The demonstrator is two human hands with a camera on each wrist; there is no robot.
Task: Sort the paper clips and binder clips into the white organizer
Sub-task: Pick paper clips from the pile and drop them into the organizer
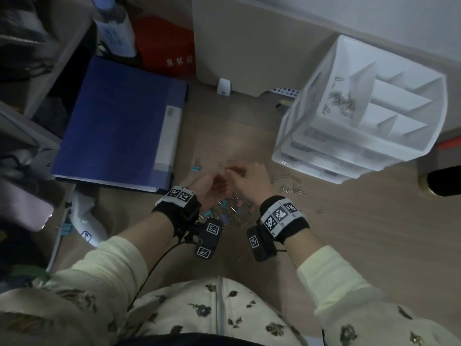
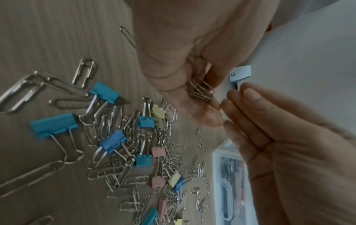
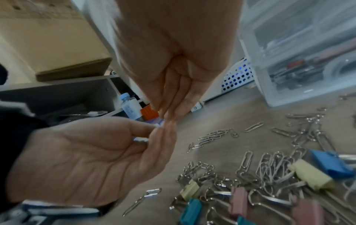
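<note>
My left hand point(image 1: 212, 188) is cupped over the pile, and its curled fingers hold a small bunch of silver paper clips point(image 2: 201, 91). My right hand point(image 1: 249, 181) meets it with straight fingers point(image 2: 237, 99), which touch the left fingertips. Nothing shows in them. Below both hands a mixed pile point(image 1: 232, 211) of paper clips and blue, pink and yellow binder clips lies on the wooden table. The white organizer point(image 1: 331, 143) stands at the right on clear drawers. One of its top compartments holds several paper clips point(image 1: 341, 99).
A blue folder point(image 1: 119, 126) lies to the left, with one teal binder clip point(image 1: 197, 166) beside it. More loose paper clips point(image 1: 289, 186) lie in front of the organizer. A beige board point(image 1: 249, 46) and a bottle point(image 1: 114, 28) stand at the back.
</note>
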